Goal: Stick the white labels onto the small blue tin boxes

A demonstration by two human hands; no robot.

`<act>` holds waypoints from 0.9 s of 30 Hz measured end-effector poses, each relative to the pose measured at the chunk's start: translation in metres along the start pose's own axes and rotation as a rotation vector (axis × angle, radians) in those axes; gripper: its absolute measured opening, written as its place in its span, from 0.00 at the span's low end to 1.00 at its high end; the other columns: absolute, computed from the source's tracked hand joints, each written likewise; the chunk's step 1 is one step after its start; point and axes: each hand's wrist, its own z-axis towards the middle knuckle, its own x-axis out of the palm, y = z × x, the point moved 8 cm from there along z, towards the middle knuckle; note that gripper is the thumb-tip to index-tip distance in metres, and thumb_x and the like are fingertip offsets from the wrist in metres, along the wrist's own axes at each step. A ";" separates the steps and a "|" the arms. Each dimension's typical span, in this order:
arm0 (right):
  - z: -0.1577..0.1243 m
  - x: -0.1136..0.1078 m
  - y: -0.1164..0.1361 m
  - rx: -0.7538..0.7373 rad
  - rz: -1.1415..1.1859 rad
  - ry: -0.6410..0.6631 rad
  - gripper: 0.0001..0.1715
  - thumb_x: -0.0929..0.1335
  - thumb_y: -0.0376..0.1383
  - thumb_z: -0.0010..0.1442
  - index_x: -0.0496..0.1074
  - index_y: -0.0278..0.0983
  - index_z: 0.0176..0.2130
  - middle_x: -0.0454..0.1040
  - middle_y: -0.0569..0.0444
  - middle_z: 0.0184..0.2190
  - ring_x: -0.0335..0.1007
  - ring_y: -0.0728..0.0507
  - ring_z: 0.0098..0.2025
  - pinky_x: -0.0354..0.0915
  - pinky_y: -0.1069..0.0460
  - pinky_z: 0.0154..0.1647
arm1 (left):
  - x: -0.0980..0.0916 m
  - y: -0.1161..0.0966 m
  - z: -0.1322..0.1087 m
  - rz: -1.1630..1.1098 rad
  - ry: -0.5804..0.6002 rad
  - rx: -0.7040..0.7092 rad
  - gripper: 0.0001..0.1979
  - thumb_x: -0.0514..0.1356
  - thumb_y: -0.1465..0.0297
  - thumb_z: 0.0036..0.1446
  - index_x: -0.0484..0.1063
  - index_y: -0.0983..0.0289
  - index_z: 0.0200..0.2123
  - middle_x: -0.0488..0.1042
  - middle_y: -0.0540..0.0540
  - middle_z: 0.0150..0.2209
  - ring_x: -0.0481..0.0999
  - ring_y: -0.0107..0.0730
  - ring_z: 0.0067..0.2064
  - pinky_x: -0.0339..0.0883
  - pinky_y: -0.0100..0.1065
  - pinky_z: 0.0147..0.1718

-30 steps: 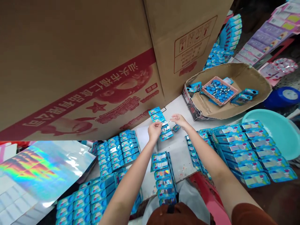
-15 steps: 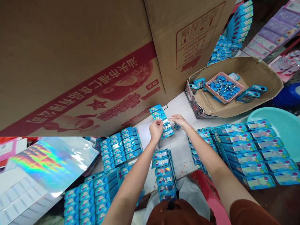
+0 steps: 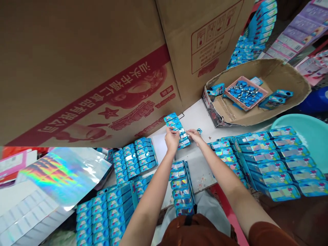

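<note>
My left hand (image 3: 172, 140) grips a long strip of blue blister packs (image 3: 176, 129) lying on a white tabletop (image 3: 202, 116). My right hand (image 3: 195, 136) sits at the strip's right edge, fingertips close to the silvery lower packs. Just past those fingertips lies a small blue piece (image 3: 199, 131), apart from the strip. Whether my right hand pinches anything thin is hidden by the fingers. Rows of blue packs (image 3: 181, 188) lie below the strip, between my forearms.
A huge printed cardboard carton (image 3: 77, 68) walls off the far left. Cut cardboard (image 3: 287, 75) holds a pink tray (image 3: 244, 94) of round blue items. Stacked blue packs (image 3: 276, 164) fill the right, near a teal basin (image 3: 304, 130); holographic foil sheets (image 3: 64, 177) lie left.
The small blue piece has shifted up and to the right of the strip. My left hand has slid slightly along the strip. The whole view has tilted a little.
</note>
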 end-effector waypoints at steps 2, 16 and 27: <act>-0.005 -0.003 0.002 -0.019 0.001 -0.021 0.22 0.72 0.50 0.41 0.67 0.37 0.30 0.69 0.59 0.23 0.62 0.51 0.24 0.57 0.56 0.25 | -0.008 -0.002 -0.001 0.019 -0.079 0.023 0.19 0.64 0.69 0.49 0.62 0.62 0.43 0.72 0.53 0.36 0.73 0.35 0.38 0.64 0.33 0.40; 0.002 0.003 -0.001 -0.116 -0.041 -0.100 0.17 0.69 0.47 0.46 0.72 0.35 0.29 0.71 0.56 0.22 0.66 0.47 0.27 0.61 0.54 0.28 | -0.034 0.057 -0.012 -0.130 -0.237 0.070 0.13 0.58 0.66 0.54 0.64 0.63 0.42 0.67 0.53 0.38 0.67 0.27 0.31 0.65 0.30 0.35; -0.014 0.006 0.016 -0.447 -0.261 0.005 0.21 0.60 0.29 0.58 0.77 0.42 0.44 0.74 0.54 0.35 0.68 0.47 0.39 0.62 0.54 0.45 | -0.019 0.156 -0.015 0.034 0.041 -0.145 0.13 0.59 0.62 0.50 0.68 0.64 0.37 0.73 0.55 0.34 0.74 0.35 0.37 0.68 0.36 0.40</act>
